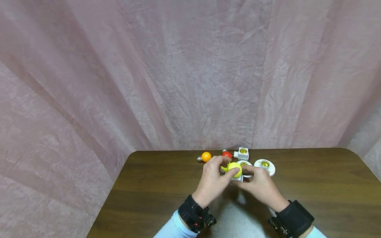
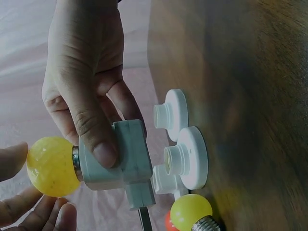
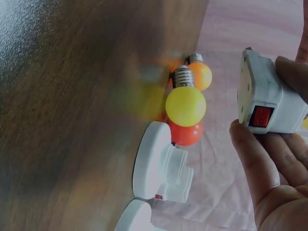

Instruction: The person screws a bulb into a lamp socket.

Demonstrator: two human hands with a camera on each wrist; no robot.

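Note:
My left hand (image 1: 215, 181) has its thumb and fingers around a round yellow bulb (image 2: 52, 166). My right hand (image 1: 263, 186) grips a white plug-in lamp socket (image 2: 115, 161) with a red rocker switch (image 3: 261, 116) on its side. The bulb's metal base sits in the socket's mouth, a strip of thread showing in the left wrist view. Both are held above the table. A plug prong (image 2: 144, 219) sticks out of the socket. The right wrist view shows only a sliver of the held bulb at its edge.
Behind the hands lie an orange bulb (image 1: 206, 156), a red bulb (image 1: 227, 154) and a second yellow bulb (image 3: 186, 107). Another white plug-in socket (image 1: 243, 155) and two round white lamp holders (image 1: 271, 168) stand nearby on the wooden table (image 1: 321, 185). A pink curtain (image 1: 190, 82) hangs behind.

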